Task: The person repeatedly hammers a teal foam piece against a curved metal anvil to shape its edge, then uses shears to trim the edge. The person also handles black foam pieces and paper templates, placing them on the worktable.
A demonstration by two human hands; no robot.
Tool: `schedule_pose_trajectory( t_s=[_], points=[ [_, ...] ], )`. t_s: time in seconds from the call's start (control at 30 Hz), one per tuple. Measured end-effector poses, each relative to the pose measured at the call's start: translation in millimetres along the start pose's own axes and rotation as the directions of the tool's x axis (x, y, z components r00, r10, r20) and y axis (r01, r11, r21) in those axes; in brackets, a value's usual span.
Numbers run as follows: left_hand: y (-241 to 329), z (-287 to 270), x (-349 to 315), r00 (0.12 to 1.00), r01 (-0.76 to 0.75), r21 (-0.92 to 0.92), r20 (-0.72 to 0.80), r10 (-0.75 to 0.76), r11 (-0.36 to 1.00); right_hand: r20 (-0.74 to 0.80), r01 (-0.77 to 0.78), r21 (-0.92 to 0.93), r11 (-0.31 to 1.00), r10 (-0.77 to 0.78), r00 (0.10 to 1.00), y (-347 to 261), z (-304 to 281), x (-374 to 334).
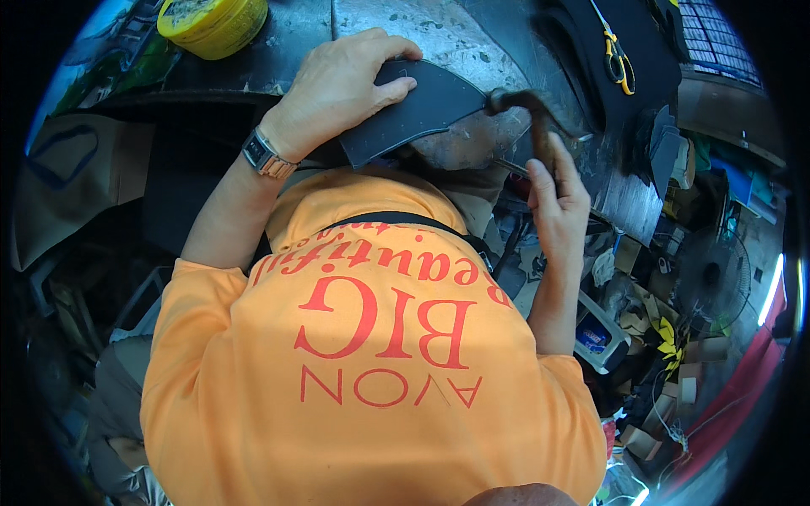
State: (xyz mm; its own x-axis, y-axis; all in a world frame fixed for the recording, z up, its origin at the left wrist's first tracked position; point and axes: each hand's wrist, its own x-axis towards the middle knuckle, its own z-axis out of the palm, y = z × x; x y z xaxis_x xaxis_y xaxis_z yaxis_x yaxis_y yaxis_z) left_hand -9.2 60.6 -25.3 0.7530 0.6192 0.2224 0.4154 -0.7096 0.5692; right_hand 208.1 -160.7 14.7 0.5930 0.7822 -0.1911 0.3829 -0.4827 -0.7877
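The left hand (337, 88) lies flat, fingers spread, pressing a dark curved piece (422, 110) onto the worn metal bench (456, 38) near its front edge. The right hand (557, 198) is closed around the handle of a hammer (527, 105), whose head touches the piece's right end. A yellow tub (213, 24) stands at the bench's far left corner. Yellow-handled scissors (618, 57) lie on black sheets (582, 51) toward the far right.

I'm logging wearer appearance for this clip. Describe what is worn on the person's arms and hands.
Both hands are bare, no gloves. The left hand has a rectangular grey wristwatch on a copper-coloured band at the wrist. The right hand wears nothing visible. Short orange T-shirt sleeves leave the forearms uncovered.
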Motion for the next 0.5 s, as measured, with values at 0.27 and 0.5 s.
schedule_pose_trajectory(
  t_s=[0.27,0.5],
  points=[
    [-1.4,1.8,2.7,1.0,-0.007,0.016,-0.011,0.007,1.0,-0.192,0.312,0.251,0.916,-0.269,0.944,-8.2,18.6,-10.6],
    [-3.9,2.8,-0.5,1.0,-0.011,-0.035,-0.029,0.01,0.999,-0.059,0.154,-0.14,0.978,-0.164,0.985,16.0,0.2,11.3]
  ],
)
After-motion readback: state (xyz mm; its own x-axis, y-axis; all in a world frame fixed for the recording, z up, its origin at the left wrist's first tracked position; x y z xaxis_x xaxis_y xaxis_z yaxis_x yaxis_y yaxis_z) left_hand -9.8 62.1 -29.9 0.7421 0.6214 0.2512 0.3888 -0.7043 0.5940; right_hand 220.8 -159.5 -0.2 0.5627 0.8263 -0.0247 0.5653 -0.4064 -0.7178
